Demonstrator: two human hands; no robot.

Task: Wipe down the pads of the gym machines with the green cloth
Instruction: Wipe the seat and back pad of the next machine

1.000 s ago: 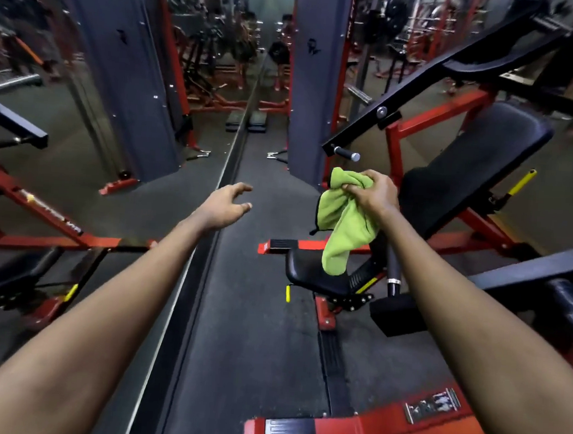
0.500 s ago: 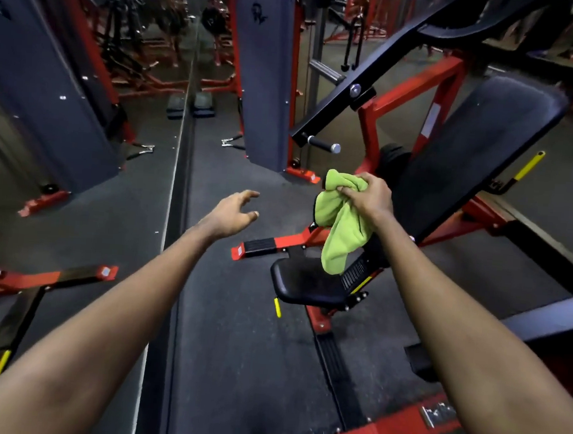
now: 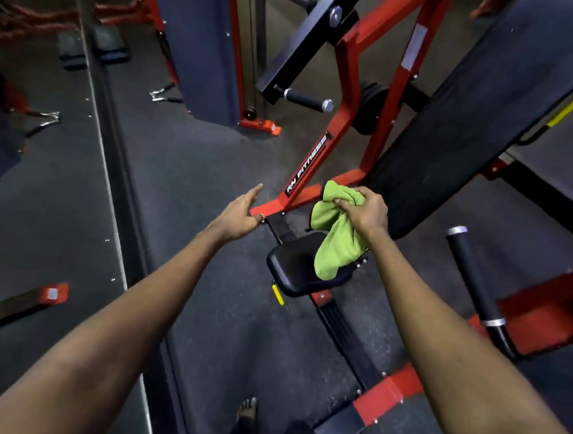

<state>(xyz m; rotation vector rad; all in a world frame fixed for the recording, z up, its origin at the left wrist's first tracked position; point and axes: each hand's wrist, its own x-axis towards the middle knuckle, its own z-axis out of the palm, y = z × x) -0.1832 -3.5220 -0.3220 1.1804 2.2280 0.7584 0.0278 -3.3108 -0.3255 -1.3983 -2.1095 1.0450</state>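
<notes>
While my right hand (image 3: 363, 212) grips the bunched green cloth (image 3: 337, 244) above the near seat pad (image 3: 291, 268), my left hand (image 3: 241, 213) hangs open, empty; I judge this and the far back pad (image 3: 489, 112) unwiped.

The dark rubber floor (image 3: 187, 162) carries the red machine frame (image 3: 384, 393), a grey column (image 3: 202, 41) on a red foot, loose cable handles (image 3: 161, 94) beside it, and a bare foot (image 3: 247, 409).
</notes>
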